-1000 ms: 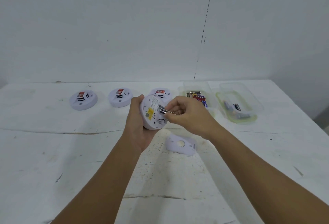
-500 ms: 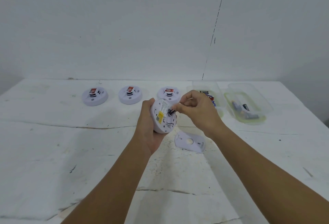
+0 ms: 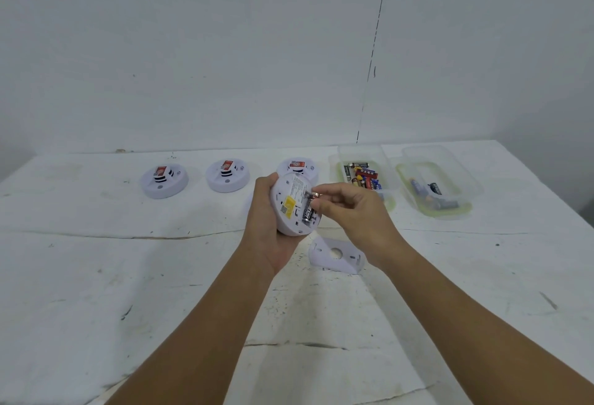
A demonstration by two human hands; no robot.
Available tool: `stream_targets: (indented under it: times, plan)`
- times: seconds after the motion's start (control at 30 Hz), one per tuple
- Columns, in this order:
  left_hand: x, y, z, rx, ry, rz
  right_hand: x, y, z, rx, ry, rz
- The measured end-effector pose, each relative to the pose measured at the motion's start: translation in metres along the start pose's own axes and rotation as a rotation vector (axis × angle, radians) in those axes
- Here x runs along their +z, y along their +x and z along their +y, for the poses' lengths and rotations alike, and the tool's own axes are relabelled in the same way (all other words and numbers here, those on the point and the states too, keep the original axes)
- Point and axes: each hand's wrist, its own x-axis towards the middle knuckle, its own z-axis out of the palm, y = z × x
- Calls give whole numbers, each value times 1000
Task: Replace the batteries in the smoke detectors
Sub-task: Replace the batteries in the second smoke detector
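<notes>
One smoke detector (image 3: 291,208) is gripped in the left hand (image 3: 266,227) while a battery (image 3: 308,210) is pinched by the right hand (image 3: 350,208); three detectors (image 3: 164,180) appear untouched.

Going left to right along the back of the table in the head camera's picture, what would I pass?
First smoke detector → second smoke detector → third smoke detector, partly behind the held one → tub of mixed batteries → second clear tub.

Third smoke detector (image 3: 300,165) on table half hidden behind held detector (image 3: 294,208). Battery (image 3: 308,210) partly covered by right hand (image 3: 350,211) fingertips. Label print too small. Forearms cut off at bottom edge.
</notes>
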Motion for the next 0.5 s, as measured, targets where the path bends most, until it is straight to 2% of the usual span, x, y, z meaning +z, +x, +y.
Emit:
stream_targets:
  times: [0.5]
  plan:
    - [4, 5, 1, 34, 58, -3, 2, 0, 0, 4, -58, 65]
